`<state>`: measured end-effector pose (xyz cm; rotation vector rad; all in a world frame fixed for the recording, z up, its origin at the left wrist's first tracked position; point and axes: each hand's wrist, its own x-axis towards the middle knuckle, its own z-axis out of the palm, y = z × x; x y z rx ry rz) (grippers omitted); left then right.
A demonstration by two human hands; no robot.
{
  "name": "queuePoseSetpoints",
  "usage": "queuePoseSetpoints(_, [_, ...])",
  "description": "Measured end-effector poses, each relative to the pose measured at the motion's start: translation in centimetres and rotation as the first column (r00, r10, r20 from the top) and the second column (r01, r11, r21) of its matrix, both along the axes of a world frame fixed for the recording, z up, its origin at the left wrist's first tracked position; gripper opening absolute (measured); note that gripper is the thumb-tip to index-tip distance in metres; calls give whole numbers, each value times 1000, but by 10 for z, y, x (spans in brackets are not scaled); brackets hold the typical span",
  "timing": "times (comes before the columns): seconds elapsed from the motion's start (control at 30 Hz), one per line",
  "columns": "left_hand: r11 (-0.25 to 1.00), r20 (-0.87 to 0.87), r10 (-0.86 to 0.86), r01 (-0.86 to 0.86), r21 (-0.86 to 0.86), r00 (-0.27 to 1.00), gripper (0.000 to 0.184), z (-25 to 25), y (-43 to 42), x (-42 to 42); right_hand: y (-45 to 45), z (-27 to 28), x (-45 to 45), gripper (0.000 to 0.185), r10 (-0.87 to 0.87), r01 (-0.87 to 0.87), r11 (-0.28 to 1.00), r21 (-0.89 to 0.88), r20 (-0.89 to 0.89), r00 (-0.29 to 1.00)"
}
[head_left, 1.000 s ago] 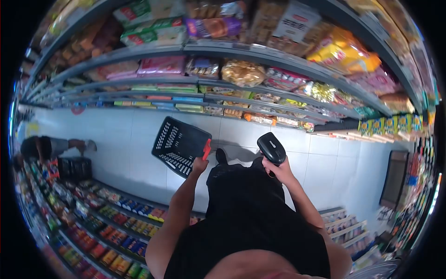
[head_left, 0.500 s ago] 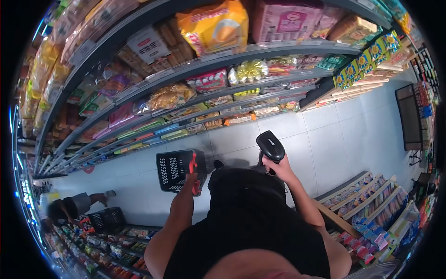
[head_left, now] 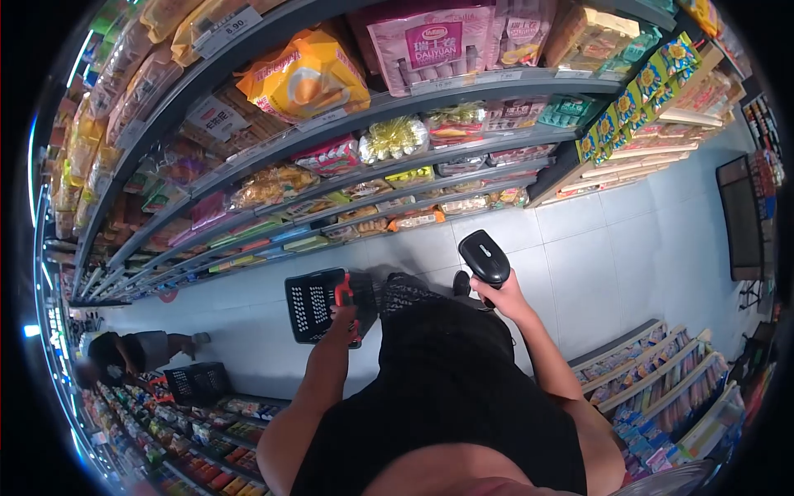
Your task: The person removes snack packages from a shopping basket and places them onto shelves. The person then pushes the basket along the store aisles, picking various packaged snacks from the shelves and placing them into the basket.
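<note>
Pale floor tiles [head_left: 579,240] are spreading beneath us, and stocked shelves [head_left: 372,107] are curving across the top of our view, bearing a yellow bag [head_left: 304,78] and a pink package [head_left: 430,50]. With our left hand [head_left: 341,314] we are gripping the red handle [head_left: 344,285] of a black basket [head_left: 310,310], which is showing just beside our legs [head_left: 413,293]. With our right hand [head_left: 506,298] we are clasping a black scanner [head_left: 485,258], angling it away from our body. Well off to our left, another person [head_left: 141,351] is leaning near a second basket [head_left: 198,384].
</note>
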<state>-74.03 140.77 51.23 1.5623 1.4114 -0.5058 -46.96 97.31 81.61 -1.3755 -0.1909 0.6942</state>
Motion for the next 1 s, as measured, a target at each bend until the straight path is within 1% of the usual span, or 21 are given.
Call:
queuePoseSetpoints(0.2, [999, 37, -36, 35, 27, 999, 57, 1, -7, 26, -1, 18, 10, 13, -84, 88, 992, 85, -44, 995])
queuePoseSetpoints(0.27, [999, 48, -34, 33, 38, 998, 59, -1, -3, 25, 5, 19, 9, 13, -65, 69, 994, 84, -52, 997])
queuePoseSetpoints(0.4, [998, 66, -28, 24, 63, 997, 62, -5, 12, 14, 21, 12, 7, 11, 36, -34, 997, 64, -27, 999])
queuePoseSetpoints(0.53, [997, 88, -14, 8, 72, 996, 66, -8, 28, 8, 59, 17, 11, 25, 64, -60, 992, 108, -27, 998])
queuePoseSetpoints(0.57, [997, 93, -11, 4, 76, 996, 67, -11, 32, 6, 70, 17, 12, 35, 80, -77, 990, 117, -20, 997])
queuePoseSetpoints(0.67, [997, 104, 4, -13, 79, 995, 70, -15, 43, 1, 107, 19, 11, 35, 101, -98, 987, 129, -19, 995])
queuePoseSetpoints(0.83, [996, 107, 4, -14, 91, 994, 74, -19, 71, -14, 165, 25, 3, 35, 221, -217, 968, 126, -12, 975])
queuePoseSetpoints(1.0, [984, 90, -20, 4, 176, 996, 79, -22, 100, -44, 218, 18, -11, 37, 260, -251, 959, 130, -55, 964])
